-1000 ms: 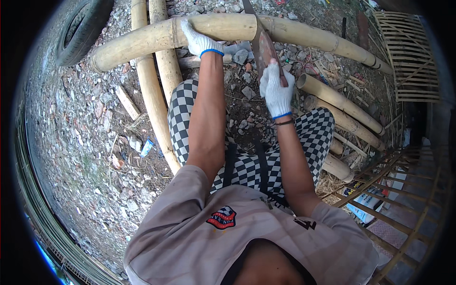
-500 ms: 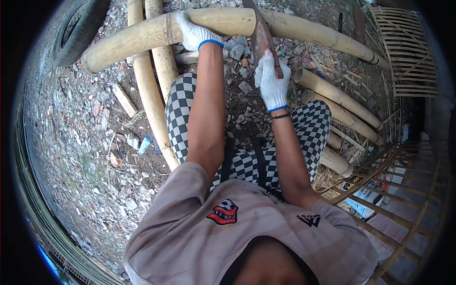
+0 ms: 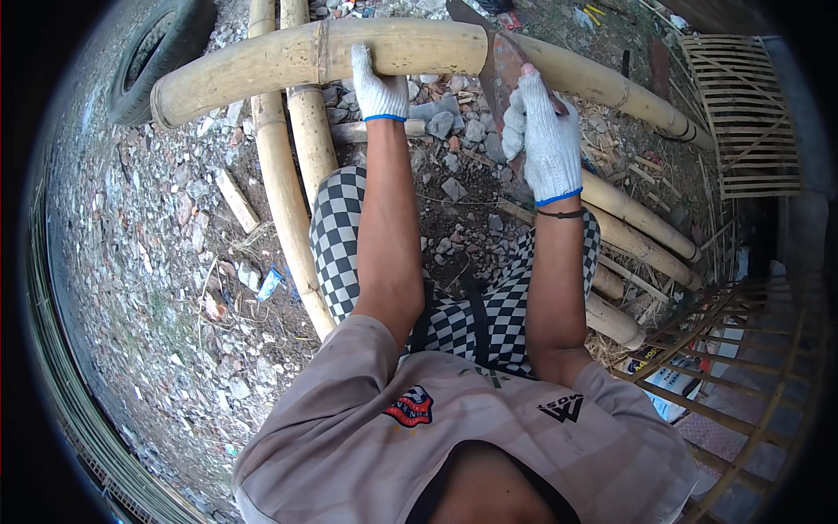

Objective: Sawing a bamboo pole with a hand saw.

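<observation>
A thick bamboo pole (image 3: pixel 244 65) lies crosswise in front of me, on top of two thinner bamboo poles. My left hand (image 3: pixel 381 94), in a white knit glove with a blue cuff, grips its near side; the thumb rests on top and the fingers go underneath. In my right hand (image 3: pixel 550 144), gloved alike, is a hand saw with a rusty brown blade (image 3: pixel 508 74); the fist closes around its handle, which is mostly hidden. The blade stands at a cut in the pole, beside the right-hand length (image 3: pixel 594 79). How deep the cut goes, I cannot tell.
Several cut bamboo lengths (image 3: pixel 642 210) lie by my right knee. An old tire (image 3: pixel 161 61) stands at the far left. A slatted bamboo panel (image 3: pixel 742 113) is at the far right, and a bamboo lattice (image 3: pixel 742 393) at the near right. Rubble covers the ground.
My right hand has shifted right and toward me with the saw, whose blade now leans more. My left hand has slid right and nearer along the pole. The view has shifted slightly.
</observation>
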A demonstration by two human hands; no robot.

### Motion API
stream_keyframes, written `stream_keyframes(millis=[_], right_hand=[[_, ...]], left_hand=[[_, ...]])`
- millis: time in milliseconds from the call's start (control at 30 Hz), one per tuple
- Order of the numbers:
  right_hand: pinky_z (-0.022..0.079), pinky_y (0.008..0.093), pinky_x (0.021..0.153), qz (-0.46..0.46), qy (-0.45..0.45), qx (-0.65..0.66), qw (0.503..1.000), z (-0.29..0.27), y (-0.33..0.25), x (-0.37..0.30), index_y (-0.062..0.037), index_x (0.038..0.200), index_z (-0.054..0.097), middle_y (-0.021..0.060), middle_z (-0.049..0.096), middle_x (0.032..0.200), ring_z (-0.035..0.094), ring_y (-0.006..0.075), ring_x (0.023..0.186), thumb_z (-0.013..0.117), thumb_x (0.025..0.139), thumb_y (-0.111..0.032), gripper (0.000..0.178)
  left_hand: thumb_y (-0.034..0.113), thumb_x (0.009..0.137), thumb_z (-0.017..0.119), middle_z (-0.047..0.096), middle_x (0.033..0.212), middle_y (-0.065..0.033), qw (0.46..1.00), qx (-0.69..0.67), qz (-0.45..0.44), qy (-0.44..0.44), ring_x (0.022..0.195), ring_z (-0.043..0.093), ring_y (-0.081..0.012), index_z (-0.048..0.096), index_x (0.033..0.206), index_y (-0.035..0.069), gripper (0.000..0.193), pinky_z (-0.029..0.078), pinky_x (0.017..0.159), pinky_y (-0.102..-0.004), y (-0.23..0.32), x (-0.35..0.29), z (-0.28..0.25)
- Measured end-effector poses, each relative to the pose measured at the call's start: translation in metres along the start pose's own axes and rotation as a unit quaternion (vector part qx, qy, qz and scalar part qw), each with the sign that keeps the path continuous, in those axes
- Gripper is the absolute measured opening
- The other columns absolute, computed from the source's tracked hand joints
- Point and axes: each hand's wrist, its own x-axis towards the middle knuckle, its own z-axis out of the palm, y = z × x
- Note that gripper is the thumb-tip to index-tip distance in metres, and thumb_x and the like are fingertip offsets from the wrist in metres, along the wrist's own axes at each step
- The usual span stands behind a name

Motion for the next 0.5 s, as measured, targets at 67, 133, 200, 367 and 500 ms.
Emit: stream_keyframes(millis=[67,133,200,367,500], right_hand=[[0.033,0.0255,0.041,-0.022,0.007,-0.011,1.0,0.0,0.012,0.002,-0.0146,0.078,0.057,-0.005,0.045,0.058,0.042,0.008,0.043,0.073,0.099,-0.051,0.045],[0.034,0.0249,0.041,-0.035,0.005,-0.01,0.999,-0.005,0.024,0.005,-0.0123,0.08,0.06,-0.0042,0.049,0.059,0.045,0.0084,0.044,0.074,0.099,-0.05,0.045],[0.036,0.0256,0.043,-0.081,0.024,-0.002,0.996,-0.007,0.058,0.001,-0.0109,0.081,0.06,-0.0035,0.052,0.06,0.047,0.0092,0.047,0.071,0.101,-0.049,0.044],[0.043,0.0281,0.054,-0.296,0.056,-0.106,0.948,-0.03,0.159,0.005,-0.0058,0.083,0.063,-0.0004,0.059,0.066,0.058,0.012,0.058,0.061,0.107,-0.044,0.045],[0.039,0.0248,0.04,-0.029,-0.001,-0.078,0.997,0.002,0.033,0.009,-0.0072,0.086,0.065,-0.002,0.057,0.065,0.052,0.0075,0.047,0.074,0.1,-0.042,0.039]], left_hand=[[0.041,0.095,0.072,0.059,0.142,-0.0121,1.0,-0.021,0.01,-0.015,0.132,0.055,-0.0309,0.051,0.147,0.008,0.065,0.044,0.116,-0.053,0.002,0.004,0.005],[0.036,0.089,0.077,0.063,0.133,-0.011,0.999,-0.037,0.016,-0.02,0.125,0.06,-0.0299,0.054,0.141,0.007,0.064,0.049,0.11,-0.0535,0.003,0.004,0.009],[0.037,0.089,0.077,0.063,0.132,-0.0113,1.0,-0.018,0.021,-0.009,0.124,0.06,-0.03,0.054,0.141,0.007,0.065,0.048,0.11,-0.0535,0.004,0.003,0.017],[0.041,0.09,0.073,0.059,0.136,-0.0138,0.999,0.013,0.015,0.026,0.129,0.056,-0.0323,0.051,0.144,0.007,0.067,0.044,0.114,-0.0546,-0.008,-0.001,0.025],[0.043,0.092,0.071,0.058,0.138,-0.0149,0.993,0.058,0.023,0.1,0.13,0.055,-0.0325,0.05,0.144,0.008,0.066,0.044,0.114,-0.0549,0.006,-0.005,0.006]])
